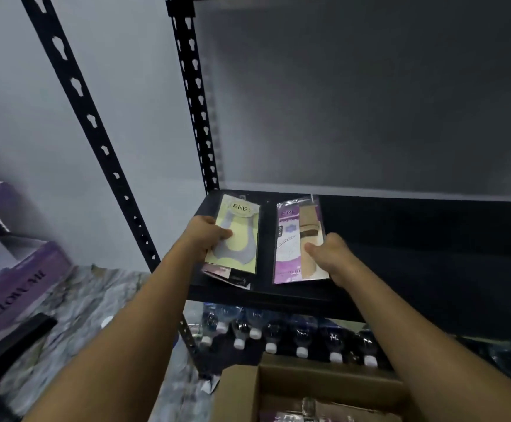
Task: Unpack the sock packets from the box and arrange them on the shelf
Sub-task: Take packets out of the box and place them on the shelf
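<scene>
1. The yellow sock packet (242, 239) is pinched at its left edge by the left grip (207, 236), flat on the shelf (415, 254).
2. The purple sock packet (290, 239), just beside it, is pinched at its right edge by the right grip (330, 257); both long axes run front-to-back.
3. The box (239, 391) is seen below, nearer.

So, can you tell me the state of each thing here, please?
yellow packet, lying atop another packet on the shelf, gripped by the left hand
purple packet, flat on the shelf, gripped by the right hand
box, open, packets inside
bottles, capped, below the shelf
</scene>
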### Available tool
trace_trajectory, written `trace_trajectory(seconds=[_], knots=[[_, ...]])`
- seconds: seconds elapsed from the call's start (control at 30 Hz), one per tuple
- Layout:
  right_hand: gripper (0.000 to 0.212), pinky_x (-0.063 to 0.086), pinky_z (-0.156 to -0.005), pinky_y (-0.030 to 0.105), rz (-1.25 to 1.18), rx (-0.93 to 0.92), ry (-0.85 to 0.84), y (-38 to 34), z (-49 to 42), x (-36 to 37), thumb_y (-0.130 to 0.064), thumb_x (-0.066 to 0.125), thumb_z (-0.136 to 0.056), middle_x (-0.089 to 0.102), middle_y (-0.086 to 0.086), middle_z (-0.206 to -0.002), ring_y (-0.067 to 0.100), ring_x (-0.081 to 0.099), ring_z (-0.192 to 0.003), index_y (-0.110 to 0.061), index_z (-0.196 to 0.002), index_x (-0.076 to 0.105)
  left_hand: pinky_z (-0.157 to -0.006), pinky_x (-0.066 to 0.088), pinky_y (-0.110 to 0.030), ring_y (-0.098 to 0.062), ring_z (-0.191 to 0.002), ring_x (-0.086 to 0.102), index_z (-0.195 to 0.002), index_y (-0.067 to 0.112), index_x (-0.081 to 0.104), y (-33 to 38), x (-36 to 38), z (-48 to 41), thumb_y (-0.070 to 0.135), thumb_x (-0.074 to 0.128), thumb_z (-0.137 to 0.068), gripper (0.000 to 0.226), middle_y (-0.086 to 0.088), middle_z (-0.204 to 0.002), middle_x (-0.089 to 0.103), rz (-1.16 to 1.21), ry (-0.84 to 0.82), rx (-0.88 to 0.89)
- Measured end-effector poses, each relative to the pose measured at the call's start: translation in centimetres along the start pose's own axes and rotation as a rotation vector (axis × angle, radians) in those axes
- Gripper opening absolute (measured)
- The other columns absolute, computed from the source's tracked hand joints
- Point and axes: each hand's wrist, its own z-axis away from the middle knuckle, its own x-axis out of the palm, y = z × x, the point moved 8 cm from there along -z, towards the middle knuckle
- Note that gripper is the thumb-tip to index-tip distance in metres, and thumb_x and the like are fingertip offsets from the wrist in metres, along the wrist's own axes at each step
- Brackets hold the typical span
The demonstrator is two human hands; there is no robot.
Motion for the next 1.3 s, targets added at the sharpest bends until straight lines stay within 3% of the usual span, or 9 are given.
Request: trace_trajectory(seconds=[0.27, 0.33, 0.47, 0.6, 0.7, 0.87, 1.07, 1.2, 1.3], knots=[[0.043, 0.048, -0.094, 0.041, 0.276, -0.046, 0.163, 0.1, -0.9, 1.0, -0.025, 0.057, -0.091, 0.051, 0.018, -0.128, 0.034, 0.050, -0.118, 0.002, -0.124, 0.047, -0.086, 0.056, -0.039, -0.028, -0.100, 0.063, -0.128, 0.004, 0.056, -1.1, 0.5, -2.2, 0.012, 0.075, -0.082, 0.051, -0.011, -0.116, 0.064, -0.208, 0.049, 0.082], [0.043, 0.045, -0.097, 0.042, 0.345, -0.070, 0.183, -0.2, -0.7, 1.3, -0.026, 0.055, -0.092, 0.047, 0.020, -0.129, 0.035, 0.046, -0.122, 0.003, -0.123, 0.048, -0.071, 0.053, -0.031, -0.024, -0.091, 0.063, -0.125, 0.006, 0.059, -1.3, 0.5, -2.1, 0.014, 0.074, -0.083, 0.045, -0.007, -0.109, 0.064, -0.246, 0.064, 0.107], [0.042, 0.040, -0.099, 0.041, 0.451, -0.113, 0.197, -0.6, -0.2, 1.7, -0.029, 0.051, -0.094, 0.035, 0.018, -0.133, 0.032, 0.038, -0.124, 0.002, -0.122, 0.050, -0.045, 0.041, -0.023, -0.016, -0.061, 0.057, -0.092, 0.009, 0.065, -1.5, 0.6, -2.0, 0.016, 0.066, -0.085, 0.011, -0.006, -0.082, 0.063, -0.350, 0.083, 0.137], [0.041, 0.038, -0.101, 0.042, 0.500, -0.125, 0.208, -0.6, 0.1, 1.9, -0.033, 0.051, -0.093, 0.035, 0.017, -0.132, 0.032, 0.036, -0.123, -0.001, -0.118, 0.056, -0.054, 0.043, -0.025, -0.023, -0.075, 0.059, -0.088, 0.010, 0.066, -1.7, 0.5, -2.0, 0.024, 0.062, -0.082, 0.016, -0.005, -0.082, 0.062, -0.412, 0.079, 0.130], [0.041, 0.038, -0.100, 0.042, 0.493, -0.141, 0.217, -0.5, 0.3, 1.8, -0.034, 0.051, -0.093, 0.037, 0.018, -0.131, 0.033, 0.035, -0.123, 0.000, -0.115, 0.058, -0.050, 0.039, -0.024, -0.021, -0.063, 0.052, -0.076, 0.010, 0.059, -2.1, 0.6, -2.0, 0.021, 0.061, -0.084, 0.014, -0.003, -0.071, 0.055, -0.379, 0.050, 0.145], [0.039, 0.039, -0.100, 0.042, 0.412, -0.157, 0.208, -0.4, 0.9, 1.2, -0.032, 0.049, -0.092, 0.039, 0.020, -0.128, 0.035, 0.035, -0.122, 0.000, -0.114, 0.057, -0.067, 0.049, -0.031, -0.023, -0.079, 0.060, -0.100, 0.017, 0.061, -1.7, 0.3, -1.1, 0.020, 0.060, -0.091, 0.010, -0.002, -0.090, 0.063, -0.293, 0.058, 0.220], [0.040, 0.038, -0.102, 0.043, 0.353, -0.236, 0.211, 0.1, 3.7, -0.1, -0.032, 0.053, -0.090, 0.041, 0.015, -0.128, 0.032, 0.031, -0.124, -0.008, -0.122, 0.053, -0.105, 0.041, -0.049, -0.026, -0.122, 0.052, -0.128, 0.015, 0.058, -0.8, 0.4, 2.9, 0.024, 0.064, -0.087, 0.043, -0.005, -0.132, 0.053, -0.380, 0.166, 0.375], [0.044, 0.036, -0.105, 0.042, 0.342, -0.321, 0.234, 1.4, 6.6, -1.5, -0.038, 0.056, -0.089, 0.046, 0.009, -0.126, 0.026, 0.032, -0.123, -0.015, -0.126, 0.053, -0.108, 0.035, -0.054, -0.017, -0.128, 0.044, -0.126, 0.024, 0.057, -0.6, 2.8, 9.1, 0.030, 0.062, -0.090, 0.037, 0.005, -0.133, 0.052, -0.351, 0.176, 0.521], [0.044, 0.038, -0.103, 0.039, 0.348, -0.405, 0.255, 2.8, 9.2, -3.1, -0.041, 0.058, -0.088, 0.049, 0.002, -0.119, 0.020, 0.035, -0.120, -0.018, -0.126, 0.054, -0.102, 0.045, -0.047, -0.009, -0.115, 0.052, -0.124, 0.026, 0.057, -1.6, 4.8, 13.1, 0.031, 0.064, -0.089, 0.036, 0.009, -0.124, 0.055, -0.237, 0.144, 0.588]])
